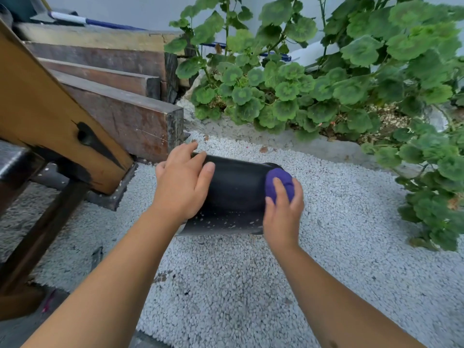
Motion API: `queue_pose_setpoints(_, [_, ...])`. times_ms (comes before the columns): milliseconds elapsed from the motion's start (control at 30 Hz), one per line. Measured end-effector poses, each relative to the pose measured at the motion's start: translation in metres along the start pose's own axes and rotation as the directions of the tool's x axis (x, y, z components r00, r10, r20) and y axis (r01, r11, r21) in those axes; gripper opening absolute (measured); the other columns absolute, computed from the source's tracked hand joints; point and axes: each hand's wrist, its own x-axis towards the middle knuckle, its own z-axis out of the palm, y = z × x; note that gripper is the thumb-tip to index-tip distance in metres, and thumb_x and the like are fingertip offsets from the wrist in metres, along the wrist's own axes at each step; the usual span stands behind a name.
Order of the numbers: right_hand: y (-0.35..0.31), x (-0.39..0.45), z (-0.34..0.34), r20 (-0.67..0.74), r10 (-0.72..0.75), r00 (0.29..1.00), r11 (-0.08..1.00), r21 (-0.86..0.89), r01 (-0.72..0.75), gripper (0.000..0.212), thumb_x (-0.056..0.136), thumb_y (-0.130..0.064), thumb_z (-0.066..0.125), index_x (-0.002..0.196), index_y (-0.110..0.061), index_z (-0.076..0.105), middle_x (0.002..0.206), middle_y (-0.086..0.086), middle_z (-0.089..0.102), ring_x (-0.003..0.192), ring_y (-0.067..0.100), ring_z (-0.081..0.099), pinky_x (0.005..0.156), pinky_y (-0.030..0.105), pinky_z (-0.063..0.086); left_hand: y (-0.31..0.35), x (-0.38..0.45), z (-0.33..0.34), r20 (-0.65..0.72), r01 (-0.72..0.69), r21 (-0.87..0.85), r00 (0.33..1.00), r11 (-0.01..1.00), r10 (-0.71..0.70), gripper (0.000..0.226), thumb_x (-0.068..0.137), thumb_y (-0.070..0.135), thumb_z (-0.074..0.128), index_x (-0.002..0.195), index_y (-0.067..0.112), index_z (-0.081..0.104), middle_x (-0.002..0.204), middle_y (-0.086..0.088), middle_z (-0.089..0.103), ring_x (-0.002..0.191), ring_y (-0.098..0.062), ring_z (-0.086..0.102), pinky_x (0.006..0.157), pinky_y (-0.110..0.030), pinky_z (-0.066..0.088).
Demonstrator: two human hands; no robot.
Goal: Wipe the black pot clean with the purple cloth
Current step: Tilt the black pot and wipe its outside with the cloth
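My right hand [282, 209] is closed around the bunched purple cloth [278, 183] and presses it against the right end of the black pot [236, 187]. My left hand [182, 183] is flat and spread, palm down on the left part of the pot, fingers curled over its upper edge; it steadies the pot and grips nothing else. The pot lies on its side on the white gravel [226, 285], between my two hands, long axis running left to right. Its lower wall carries pale specks. To the left, stacked wooden beams [120, 114] end just beside the pot, and a slanted wooden leg [50, 116] stands nearer me. Behind and to the right, green leafy plants [326, 79] overhang a concrete kerb [288, 141], apart from the pot.
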Motion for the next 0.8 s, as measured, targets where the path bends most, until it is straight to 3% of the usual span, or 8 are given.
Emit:
queue_pose_setpoints(167, [0.021, 0.010, -0.006, -0.013, 0.034, 0.999, 0.996, 0.085, -0.033, 0.046, 0.098, -0.020, 0.054, 0.141, -0.027, 0.040, 0.159, 0.002, 0.012, 0.142, 0.027, 0.028, 0.112, 0.046, 0.036, 0.015, 0.007, 0.008, 0.073, -0.049, 0.097, 0.996, 0.994, 0.042, 0.059, 0.093, 0.052, 0.031, 0.137, 0.018, 0.050, 0.159, -0.004, 0.025, 0.147, -0.023, 0.014, 0.109, -0.054, 0.021])
queue_pose_setpoints(267, [0.023, 0.016, -0.007, 0.014, 0.038, 0.999, 0.990, 0.134, -0.040, 0.046, 0.099, -0.026, 0.053, 0.142, -0.033, 0.038, 0.158, -0.008, 0.010, 0.139, 0.024, 0.033, 0.107, 0.036, 0.037, 0.006, 0.002, 0.004, 0.067, -0.139, -0.055, 0.987, 0.989, 0.143, 0.058, 0.094, 0.048, 0.039, 0.142, 0.016, 0.044, 0.162, -0.004, 0.016, 0.150, -0.021, 0.005, 0.114, -0.053, 0.017])
queue_pose_setpoints(400, [0.023, 0.022, -0.007, 0.023, 0.032, 0.999, 0.990, 0.138, -0.035, 0.046, 0.099, -0.027, 0.053, 0.142, -0.035, 0.038, 0.158, -0.009, 0.011, 0.139, 0.022, 0.034, 0.104, 0.033, 0.037, -0.021, -0.030, 0.006, 0.038, -0.285, -0.124, 0.956, 0.950, 0.292, 0.060, 0.094, 0.045, 0.046, 0.143, 0.013, 0.040, 0.163, -0.004, 0.015, 0.151, -0.023, 0.003, 0.108, -0.062, 0.032])
queue_pose_setpoints(567, [0.017, 0.038, -0.010, 0.084, 0.118, 0.989, 0.965, 0.226, -0.134, 0.048, 0.099, -0.023, 0.054, 0.144, -0.029, 0.039, 0.158, -0.005, 0.013, 0.137, 0.016, 0.032, 0.102, 0.022, 0.026, -0.015, -0.044, 0.019, 0.024, -0.176, -0.406, 0.979, 0.897, 0.203, 0.074, 0.093, 0.051, 0.045, 0.151, 0.010, 0.023, 0.164, 0.002, -0.005, 0.151, -0.022, -0.008, 0.108, -0.065, 0.031])
queue_pose_setpoints(633, [0.011, 0.050, -0.017, 0.139, 0.128, 0.982, 0.956, 0.247, -0.159, 0.049, 0.098, -0.020, 0.054, 0.145, -0.027, 0.040, 0.157, -0.001, 0.016, 0.137, 0.015, 0.031, 0.102, 0.018, 0.023, -0.005, -0.039, 0.018, 0.003, -0.147, -0.483, 0.986, 0.863, 0.170, 0.075, 0.094, 0.049, 0.043, 0.152, 0.009, 0.020, 0.164, -0.002, -0.005, 0.151, -0.018, -0.009, 0.117, -0.051, 0.024])
queue_pose_setpoints(700, [0.007, 0.061, -0.023, 0.165, 0.103, 0.981, 0.959, 0.246, -0.141, 0.050, 0.097, -0.016, 0.055, 0.145, -0.026, 0.041, 0.155, 0.000, 0.023, 0.133, 0.012, 0.035, 0.100, 0.011, 0.021, 0.001, -0.037, 0.018, -0.018, -0.104, -0.538, 0.994, 0.836, 0.112, 0.071, 0.095, 0.048, 0.040, 0.153, 0.012, 0.020, 0.164, 0.000, -0.005, 0.150, -0.012, -0.008, 0.117, -0.022, 0.017])
queue_pose_setpoints(733, [0.006, 0.066, -0.024, 0.167, 0.087, 0.982, 0.963, 0.238, -0.125, 0.051, 0.097, -0.015, 0.056, 0.145, -0.025, 0.041, 0.153, 0.000, 0.026, 0.128, 0.008, 0.036, 0.096, 0.005, 0.020, 0.002, -0.037, 0.017, -0.019, -0.067, -0.566, 0.997, 0.822, 0.068, 0.071, 0.096, 0.052, 0.037, 0.153, 0.015, 0.019, 0.164, 0.005, -0.007, 0.150, -0.009, -0.009, 0.116, -0.016, 0.011])
queue_pose_setpoints(800, [0.004, 0.072, -0.024, 0.180, 0.082, 0.980, 0.971, 0.206, -0.119, 0.054, 0.096, -0.015, 0.057, 0.146, -0.026, 0.040, 0.151, -0.001, 0.030, 0.119, 0.001, 0.035, 0.088, -0.001, 0.018, 0.002, -0.037, 0.016, 0.032, 0.030, -0.598, 0.999, 0.801, -0.013, 0.074, 0.094, 0.063, 0.031, 0.154, 0.023, 0.017, 0.162, 0.015, -0.011, 0.148, -0.004, -0.013, 0.117, -0.025, 0.003])
